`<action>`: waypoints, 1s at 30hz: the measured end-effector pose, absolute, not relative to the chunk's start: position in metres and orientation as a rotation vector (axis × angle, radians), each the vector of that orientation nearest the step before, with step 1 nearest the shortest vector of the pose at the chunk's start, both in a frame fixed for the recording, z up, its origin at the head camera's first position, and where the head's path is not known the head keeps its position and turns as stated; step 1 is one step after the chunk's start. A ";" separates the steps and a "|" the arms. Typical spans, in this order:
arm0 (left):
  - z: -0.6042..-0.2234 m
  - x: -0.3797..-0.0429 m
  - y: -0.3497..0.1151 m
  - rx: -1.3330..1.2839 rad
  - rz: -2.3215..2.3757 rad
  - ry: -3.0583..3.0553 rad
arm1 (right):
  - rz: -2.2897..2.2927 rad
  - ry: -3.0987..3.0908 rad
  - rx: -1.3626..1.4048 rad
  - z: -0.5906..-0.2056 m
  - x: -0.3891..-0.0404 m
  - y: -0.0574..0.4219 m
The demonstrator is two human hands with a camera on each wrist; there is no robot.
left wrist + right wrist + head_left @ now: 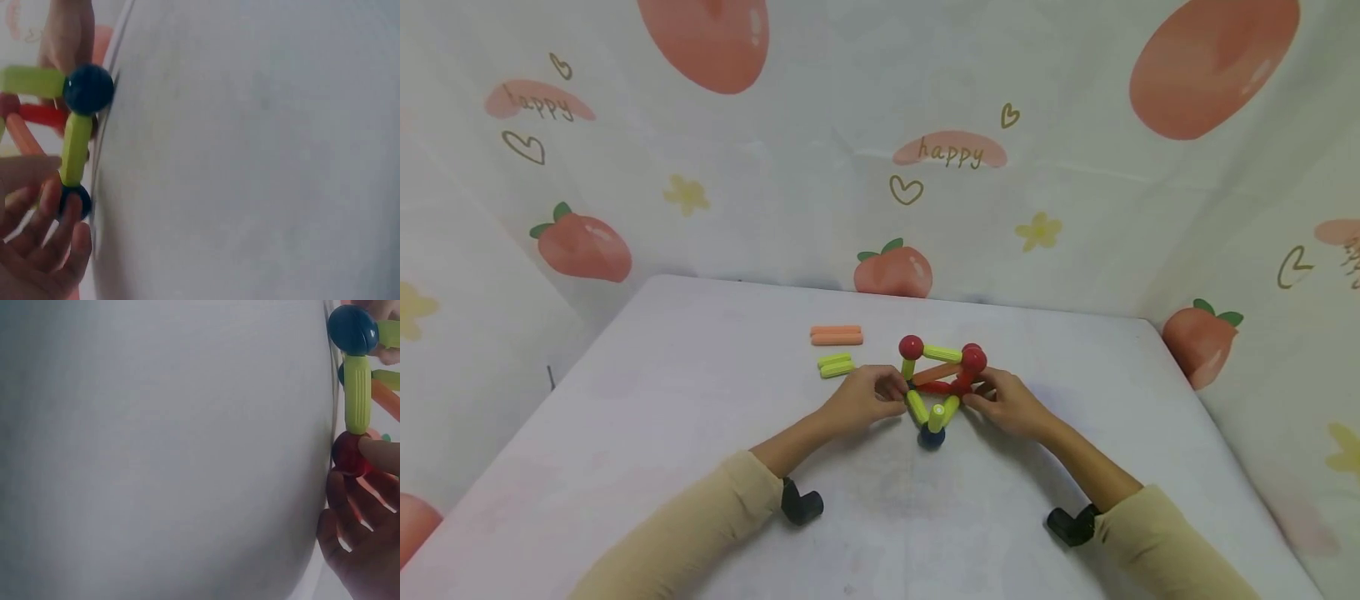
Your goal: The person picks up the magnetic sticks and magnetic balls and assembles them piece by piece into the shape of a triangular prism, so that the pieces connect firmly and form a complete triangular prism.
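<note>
A frame of sticks and balls [942, 353] is held from both sides at the middle of the desk [715, 367]! On the left, a dark blue ball [85, 202] is gripped by the thumb and curled fingers of the left hand [868, 400]; on the right, a red ball [347, 454] is pinched by the right hand [1011, 406]. At the near corner, another blue ball [932, 437] is topped by a raised yellow stick [936, 417]. And to the far left, two orange sticks [837, 337] are laid side by side, with two loose yellow sticks [837, 366] placed nearer.
</note>
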State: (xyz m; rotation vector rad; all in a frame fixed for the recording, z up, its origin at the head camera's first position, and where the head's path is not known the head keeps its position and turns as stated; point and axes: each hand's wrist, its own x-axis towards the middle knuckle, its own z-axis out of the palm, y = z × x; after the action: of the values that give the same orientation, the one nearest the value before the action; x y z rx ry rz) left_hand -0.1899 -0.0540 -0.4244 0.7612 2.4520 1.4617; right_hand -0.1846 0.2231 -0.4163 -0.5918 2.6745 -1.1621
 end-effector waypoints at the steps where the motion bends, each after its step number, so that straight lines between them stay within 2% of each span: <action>1: -0.426 -0.193 -0.055 0.705 1.468 2.487 | -1.161 2.673 -0.596 -0.416 -0.185 0.223; 6: -0.430 -0.205 -0.055 0.571 1.470 2.548 | -1.129 2.693 -0.646 -0.415 -0.187 0.224; 11: -0.424 -0.213 -0.053 0.681 1.334 2.516 | -1.139 2.872 -0.666 -0.410 -0.191 0.227; 16: -0.419 -0.217 -0.054 0.705 1.284 2.494 | -1.207 2.999 -0.566 -0.408 -0.206 0.228; 23: -0.418 -0.221 -0.056 0.707 1.260 2.488 | -0.989 2.919 -0.489 -0.423 -0.227 0.228; 30: -0.417 -0.223 -0.056 0.700 1.249 2.483 | -0.965 2.967 -0.495 -0.413 -0.221 0.227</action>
State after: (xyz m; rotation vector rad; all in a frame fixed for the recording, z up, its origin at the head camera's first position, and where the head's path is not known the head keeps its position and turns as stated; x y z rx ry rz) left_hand -0.2232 -0.0559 -0.4171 0.6998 2.4828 1.2492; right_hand -0.2213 0.2270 -0.4134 -0.4954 2.9671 -0.9647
